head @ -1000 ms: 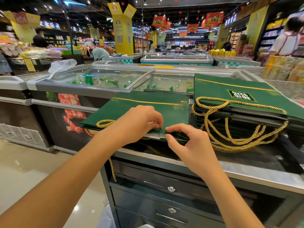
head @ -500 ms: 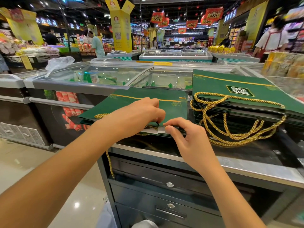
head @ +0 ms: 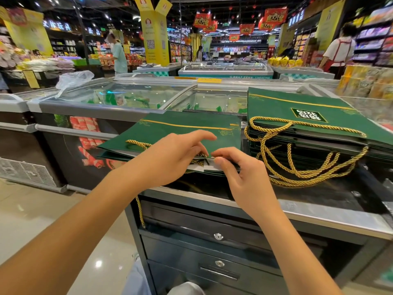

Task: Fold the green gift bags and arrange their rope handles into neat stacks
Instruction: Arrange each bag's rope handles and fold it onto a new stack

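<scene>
Pinching the edge of the green bag (head: pixel 187 128), the right hand (head: pixel 244 177) steadies it; the left hand (head: pixel 170 158) pinches its rope handle (head: pixel 136 143), likely for tucking.

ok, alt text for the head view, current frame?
Two hands work the near edge of a flat green gift bag on a metal counter: the right hand pinches the edge, the left hand is at its gold rope handle. A taller stack of folded bags sits right; supermarket freezers behind.
</scene>
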{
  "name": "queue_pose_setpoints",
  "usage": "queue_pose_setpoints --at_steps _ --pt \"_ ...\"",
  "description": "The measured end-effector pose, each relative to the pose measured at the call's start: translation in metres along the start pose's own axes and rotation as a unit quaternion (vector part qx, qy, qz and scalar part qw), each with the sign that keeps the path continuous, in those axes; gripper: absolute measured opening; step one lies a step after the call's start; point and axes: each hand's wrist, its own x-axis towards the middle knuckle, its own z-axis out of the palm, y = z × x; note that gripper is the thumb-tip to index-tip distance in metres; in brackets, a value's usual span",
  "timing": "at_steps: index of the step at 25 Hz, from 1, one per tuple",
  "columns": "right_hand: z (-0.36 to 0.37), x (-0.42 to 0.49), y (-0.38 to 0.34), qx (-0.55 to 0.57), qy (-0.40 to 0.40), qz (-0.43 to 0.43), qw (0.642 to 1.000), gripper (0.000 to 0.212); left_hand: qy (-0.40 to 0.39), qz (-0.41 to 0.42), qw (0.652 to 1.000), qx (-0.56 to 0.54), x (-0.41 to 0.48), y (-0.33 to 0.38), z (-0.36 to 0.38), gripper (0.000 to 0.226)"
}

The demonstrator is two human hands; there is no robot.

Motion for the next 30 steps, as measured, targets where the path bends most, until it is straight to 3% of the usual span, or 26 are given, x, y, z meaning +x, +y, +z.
queue_pose_setpoints --at_steps 3,6,10,14,18,24,30 --pt "0.0 0.002 0.002 -0.013 -0.031 -0.011 0.999 0.027 0.032 -0.026 0.999 0.0 -0.012 0.002 0.012 0.059" --pt "0.001 0.003 0.004 -0.016 -0.045 -0.001 0.999 0.031 0.127 -0.031 0.991 0.015 -0.019 -0.002 0.026 0.065" --pt "0.001 0.003 0.004 -0.015 -0.052 0.013 0.998 0.029 0.326 0.008 0.94 0.099 -0.031 0.001 0.055 0.03" --pt "0.0 0.003 0.004 -0.009 -0.049 0.016 0.999 0.027 0.396 0.022 0.9 0.181 -0.041 0.007 0.079 0.007" --pt "0.002 0.003 0.003 -0.008 -0.04 0.021 0.999 0.026 0.361 0.0 0.921 0.145 -0.035 0.009 0.09 0.018" --pt "0.003 0.003 0.002 -0.005 -0.037 0.024 0.999 0.025 0.332 -0.143 0.932 -0.02 -0.02 0.012 0.096 0.036" --pt "0.002 0.002 0.003 -0.023 -0.046 0.013 0.999 0.025 0.39 -0.19 0.882 -0.183 -0.015 0.022 0.105 0.028"
